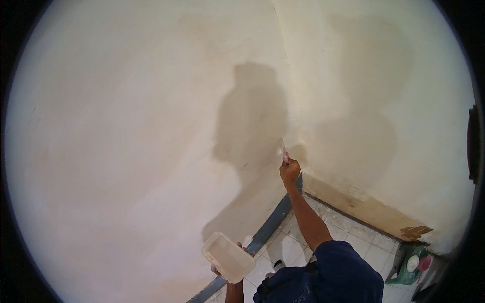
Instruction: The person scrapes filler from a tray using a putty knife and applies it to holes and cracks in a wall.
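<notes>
My right hand point(289, 171) is closed round the handle of a slim tool that looks like a putty knife point(282, 146). Its narrow pale blade points up, at the left wall point(126, 151) close to the corner; I cannot tell whether the blade touches the wall. Lower down, my left hand point(216, 271) carries a shallow rectangular plastic tub point(222, 252) from beneath, with fingers curled over its sides. The tub is off-white, tilted toward me, and a pale coating shows inside. Its body hides my left palm.
A blue-grey skirting strip point(273, 219) runs along the left wall's foot. The right wall point(364, 101) has a bare brownish band point(369, 202) low down. White floor tiles point(374, 257) lie below. At right sits a green plastic bag point(404, 272) with white and pink items.
</notes>
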Tool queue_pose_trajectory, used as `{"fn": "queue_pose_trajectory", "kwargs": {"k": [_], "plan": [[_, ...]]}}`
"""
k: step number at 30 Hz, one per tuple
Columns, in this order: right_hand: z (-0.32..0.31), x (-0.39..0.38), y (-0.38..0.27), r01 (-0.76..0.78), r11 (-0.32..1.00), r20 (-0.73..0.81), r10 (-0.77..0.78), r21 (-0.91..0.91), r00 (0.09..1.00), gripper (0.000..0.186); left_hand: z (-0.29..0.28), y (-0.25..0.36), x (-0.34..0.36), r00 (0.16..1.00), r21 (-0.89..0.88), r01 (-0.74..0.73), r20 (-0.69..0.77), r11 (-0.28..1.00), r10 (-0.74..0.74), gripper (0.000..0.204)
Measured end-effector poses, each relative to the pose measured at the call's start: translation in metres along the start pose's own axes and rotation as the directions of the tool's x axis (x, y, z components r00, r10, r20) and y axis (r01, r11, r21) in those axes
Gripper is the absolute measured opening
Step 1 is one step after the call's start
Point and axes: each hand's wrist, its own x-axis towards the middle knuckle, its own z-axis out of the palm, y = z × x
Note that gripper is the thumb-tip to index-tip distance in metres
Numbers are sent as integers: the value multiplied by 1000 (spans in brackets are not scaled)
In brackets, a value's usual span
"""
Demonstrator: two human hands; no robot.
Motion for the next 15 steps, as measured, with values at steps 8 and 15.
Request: {"fn": "queue_pose_trajectory", "kwargs": {"k": [8,15], "plan": [[-9,-120,-95,166,959,225,-218,228,950,12,-11,37,2,1000,107,-3,-16,994,5,100],[22,-63,16,-51,996,27,53,-69,998,25,-7,28,18,1000,-14,-5,5,1000,5,97]]}}
